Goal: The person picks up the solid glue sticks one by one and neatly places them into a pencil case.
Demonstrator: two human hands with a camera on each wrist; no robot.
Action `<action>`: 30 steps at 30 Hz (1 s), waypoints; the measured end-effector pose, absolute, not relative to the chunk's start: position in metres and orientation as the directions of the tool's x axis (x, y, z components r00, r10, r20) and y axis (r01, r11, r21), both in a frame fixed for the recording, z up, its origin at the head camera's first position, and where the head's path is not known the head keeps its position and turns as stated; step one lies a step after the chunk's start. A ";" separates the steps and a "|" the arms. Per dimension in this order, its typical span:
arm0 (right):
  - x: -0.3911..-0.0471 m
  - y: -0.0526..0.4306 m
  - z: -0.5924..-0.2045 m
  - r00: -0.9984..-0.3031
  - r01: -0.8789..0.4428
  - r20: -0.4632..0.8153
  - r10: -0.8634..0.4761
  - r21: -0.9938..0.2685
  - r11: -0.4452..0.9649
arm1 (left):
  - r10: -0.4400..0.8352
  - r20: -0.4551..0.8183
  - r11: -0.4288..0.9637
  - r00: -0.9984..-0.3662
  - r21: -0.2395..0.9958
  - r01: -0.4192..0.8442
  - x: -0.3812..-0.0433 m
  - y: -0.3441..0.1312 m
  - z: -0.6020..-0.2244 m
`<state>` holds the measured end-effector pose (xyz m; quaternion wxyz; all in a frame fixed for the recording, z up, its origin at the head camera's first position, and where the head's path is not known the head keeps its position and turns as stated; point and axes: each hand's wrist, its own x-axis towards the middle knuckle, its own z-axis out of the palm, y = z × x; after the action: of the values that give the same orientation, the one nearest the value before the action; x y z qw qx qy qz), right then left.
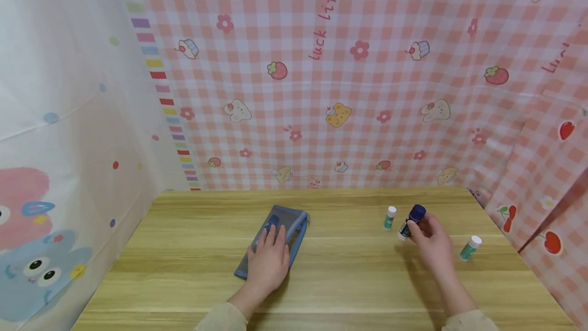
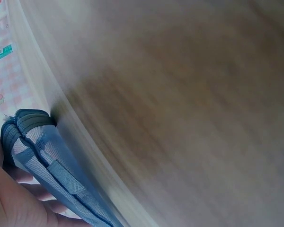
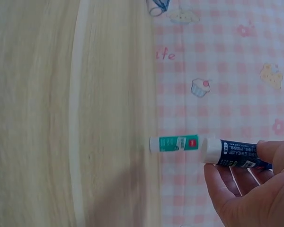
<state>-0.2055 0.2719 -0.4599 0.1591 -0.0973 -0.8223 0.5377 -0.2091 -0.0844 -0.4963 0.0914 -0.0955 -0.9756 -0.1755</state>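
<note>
My left hand [image 1: 268,264] rests on a blue mesh zipper pouch [image 1: 297,249], its fingers stretched over the top. A dark blue item [image 1: 272,222] shows through the mesh beside the fingertips. In the left wrist view the pouch [image 2: 66,177] appears edge-on against the hand [image 2: 14,198]. My right hand [image 1: 433,244] grips a navy glue stick [image 1: 417,213] between thumb and fingers, dark cap up and slightly tilted. Its white base [image 3: 211,150] points at the table in the right wrist view. Left of this hand stands a green glue stick with a white cap [image 1: 389,218].
Another green glue stick with a white cap [image 1: 470,249] stands to the right of my right hand. Everything is on a wood-grain table [image 1: 349,280]. A pink checked cloth [image 1: 358,80] hangs behind its far edge, and a white patterned cloth [image 1: 78,126] hangs at the left.
</note>
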 end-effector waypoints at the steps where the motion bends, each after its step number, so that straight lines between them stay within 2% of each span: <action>1: -0.205 0.270 -0.459 -0.933 -0.007 0.153 0.325 -0.912 0.411 | 0.154 0.212 0.920 -0.965 0.325 0.218 -0.209 -0.084 -0.496; 30: -0.207 0.216 -0.466 -0.959 -0.069 0.191 0.211 -0.876 0.477 | 0.152 0.212 0.922 -0.965 0.321 0.216 -0.210 -0.085 -0.496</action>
<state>-0.2069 0.2163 -0.4662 0.1376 -0.0420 -0.8483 0.5097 -0.2095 -0.0854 -0.4958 0.0918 -0.0943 -0.9761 -0.1731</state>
